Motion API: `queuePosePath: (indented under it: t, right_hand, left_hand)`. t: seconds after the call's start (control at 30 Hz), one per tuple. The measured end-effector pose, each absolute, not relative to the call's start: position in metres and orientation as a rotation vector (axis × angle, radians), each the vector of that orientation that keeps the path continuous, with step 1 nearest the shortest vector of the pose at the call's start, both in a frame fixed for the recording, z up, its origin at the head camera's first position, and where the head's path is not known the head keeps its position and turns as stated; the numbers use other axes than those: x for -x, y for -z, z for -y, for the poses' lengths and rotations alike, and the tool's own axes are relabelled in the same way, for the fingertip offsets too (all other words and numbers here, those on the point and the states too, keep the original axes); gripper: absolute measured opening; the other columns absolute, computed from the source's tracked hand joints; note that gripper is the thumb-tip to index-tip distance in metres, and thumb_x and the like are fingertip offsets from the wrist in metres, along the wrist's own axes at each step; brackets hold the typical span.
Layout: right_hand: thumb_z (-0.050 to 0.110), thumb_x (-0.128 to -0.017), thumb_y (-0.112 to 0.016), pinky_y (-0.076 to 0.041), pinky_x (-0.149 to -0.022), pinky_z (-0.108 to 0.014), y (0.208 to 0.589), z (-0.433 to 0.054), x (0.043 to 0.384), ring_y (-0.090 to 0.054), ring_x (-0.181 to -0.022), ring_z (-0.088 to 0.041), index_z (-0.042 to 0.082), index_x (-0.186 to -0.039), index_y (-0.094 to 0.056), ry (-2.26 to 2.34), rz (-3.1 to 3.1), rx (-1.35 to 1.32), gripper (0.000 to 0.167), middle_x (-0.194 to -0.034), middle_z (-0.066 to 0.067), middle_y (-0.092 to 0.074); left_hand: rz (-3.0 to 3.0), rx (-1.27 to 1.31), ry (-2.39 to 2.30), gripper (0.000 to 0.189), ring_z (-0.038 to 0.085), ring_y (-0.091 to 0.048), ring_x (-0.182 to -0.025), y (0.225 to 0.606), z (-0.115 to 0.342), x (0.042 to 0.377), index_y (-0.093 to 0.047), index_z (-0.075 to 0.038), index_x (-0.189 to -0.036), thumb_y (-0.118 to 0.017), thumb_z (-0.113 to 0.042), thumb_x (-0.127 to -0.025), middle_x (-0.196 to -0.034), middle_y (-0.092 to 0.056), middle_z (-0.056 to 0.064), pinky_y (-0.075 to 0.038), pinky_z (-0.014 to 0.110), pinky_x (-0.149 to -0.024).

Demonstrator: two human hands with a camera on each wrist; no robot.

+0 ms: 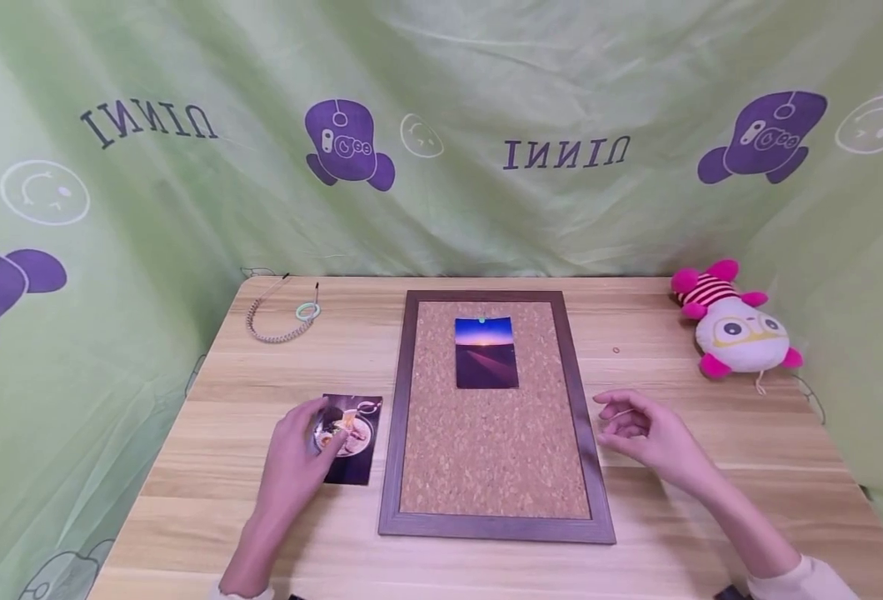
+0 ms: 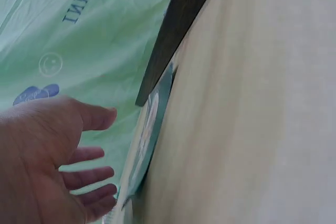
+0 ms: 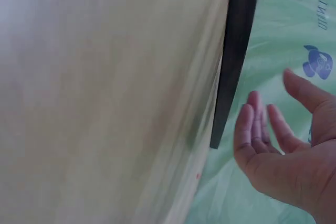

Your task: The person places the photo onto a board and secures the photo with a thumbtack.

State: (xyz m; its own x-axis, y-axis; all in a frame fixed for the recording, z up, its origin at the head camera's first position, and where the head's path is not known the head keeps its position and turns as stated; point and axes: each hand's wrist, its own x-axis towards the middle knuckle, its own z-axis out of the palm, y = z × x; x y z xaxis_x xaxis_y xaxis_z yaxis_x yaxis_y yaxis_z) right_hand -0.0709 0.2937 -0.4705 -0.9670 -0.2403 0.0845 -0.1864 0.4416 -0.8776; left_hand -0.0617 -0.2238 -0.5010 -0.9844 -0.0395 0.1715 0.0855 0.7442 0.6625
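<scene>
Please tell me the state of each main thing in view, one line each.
Left hand: relaxed, over food photo
Right hand: fingers loosely bent, nothing visibly held
Food photo: lying on table
Sunset photo: fastened to cork board
Cork board: lying flat
Plush toy: lying, face up
Headband: lying on table
Green ring: lying at headband's end
Curtain: hanging, creased

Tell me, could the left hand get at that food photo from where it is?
Probably yes: the left hand looks empty, with its fingers right by the food photo, and no other object lies on top.
</scene>
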Motion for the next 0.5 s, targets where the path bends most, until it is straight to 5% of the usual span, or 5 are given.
queuePosePath:
  t: [0.5]
  right_hand:
    - [-0.001,-0.083,-0.092,-0.063,-0.070,-0.023,0.488,-0.300,0.061,-0.068,-0.081,-0.010,-0.010,-0.157,-0.049,1.505,-2.430,0.567,0.086,-0.103,-0.013,-0.068]
  left_hand:
    - [2.891,-0.306,1.043,0.087,0.050,-0.049,-0.125,0.503,0.219,0.055,-0.051,0.007,-0.158,-0.094,-0.022,-0.088,-0.132,-0.057,0.033,-0.047,0.065,-0.104]
